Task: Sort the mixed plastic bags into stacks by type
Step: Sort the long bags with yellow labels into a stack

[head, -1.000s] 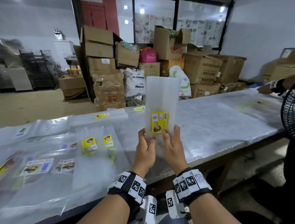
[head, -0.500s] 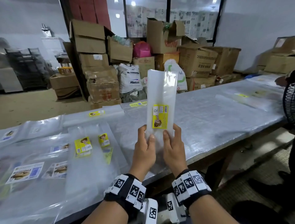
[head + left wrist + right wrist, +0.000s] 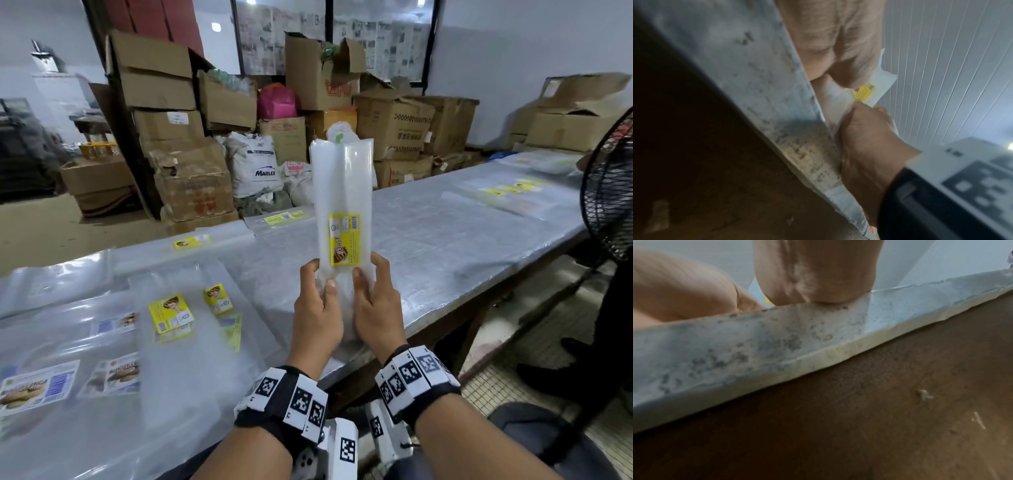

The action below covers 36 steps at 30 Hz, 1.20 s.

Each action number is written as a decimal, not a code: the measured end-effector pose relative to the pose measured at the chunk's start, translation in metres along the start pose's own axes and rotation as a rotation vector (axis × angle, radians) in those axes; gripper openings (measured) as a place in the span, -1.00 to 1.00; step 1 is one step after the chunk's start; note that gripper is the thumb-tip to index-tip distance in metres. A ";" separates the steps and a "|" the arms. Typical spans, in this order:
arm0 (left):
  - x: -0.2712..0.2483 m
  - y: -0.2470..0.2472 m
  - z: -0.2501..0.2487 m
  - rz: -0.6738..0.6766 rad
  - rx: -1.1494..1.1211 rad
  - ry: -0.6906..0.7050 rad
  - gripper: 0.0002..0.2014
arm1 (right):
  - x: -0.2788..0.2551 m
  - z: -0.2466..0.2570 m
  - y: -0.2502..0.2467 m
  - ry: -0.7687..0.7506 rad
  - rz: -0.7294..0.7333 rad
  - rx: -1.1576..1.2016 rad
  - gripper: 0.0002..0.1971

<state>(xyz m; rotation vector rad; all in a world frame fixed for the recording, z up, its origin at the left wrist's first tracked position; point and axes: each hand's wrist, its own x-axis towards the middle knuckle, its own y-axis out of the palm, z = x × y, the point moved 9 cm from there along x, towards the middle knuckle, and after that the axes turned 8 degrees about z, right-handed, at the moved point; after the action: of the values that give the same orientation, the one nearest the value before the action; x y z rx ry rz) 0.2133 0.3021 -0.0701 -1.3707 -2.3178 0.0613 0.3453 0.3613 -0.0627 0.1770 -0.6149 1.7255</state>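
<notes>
Clear bag (image 3: pixel 342 192) held upright, yellow label (image 3: pixel 344 240) (print unreadable), pinched by left hand (image 3: pixel 317 317), right hand (image 3: pixel 375 308).

A person's left hand (image 3: pixel 840 48) and right hand (image 3: pixel 867 138) pinch the lower end of a clear plastic bag (image 3: pixel 875 97) bearing a yellow label (image 3: pixel 864 91), seen from below beside the mottled grey edge of a table (image 3: pixel 756 73). The blurred left palm fills the top of the frame; the right hand wears a black wristband (image 3: pixel 920 203) carrying a white marker block (image 3: pixel 972 175). A white ribbed ceiling (image 3: pixel 951 56) runs behind.
</notes>
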 end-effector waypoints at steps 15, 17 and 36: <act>-0.002 0.001 -0.001 0.059 -0.073 -0.015 -0.64 | -0.003 -0.002 -0.002 0.109 -0.090 -0.130 -0.71; -0.001 0.003 0.000 0.072 -0.079 -0.018 -0.64 | -0.004 -0.002 -0.003 0.119 -0.099 -0.137 -0.71; 0.001 0.004 -0.003 0.071 -0.090 -0.013 -0.65 | -0.001 -0.003 -0.004 0.089 -0.083 -0.078 -0.80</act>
<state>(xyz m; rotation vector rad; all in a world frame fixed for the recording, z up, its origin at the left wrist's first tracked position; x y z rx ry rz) 0.2177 0.3042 -0.0683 -1.5012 -2.3074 -0.0119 0.3502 0.3624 -0.0649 0.0698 -0.6002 1.6182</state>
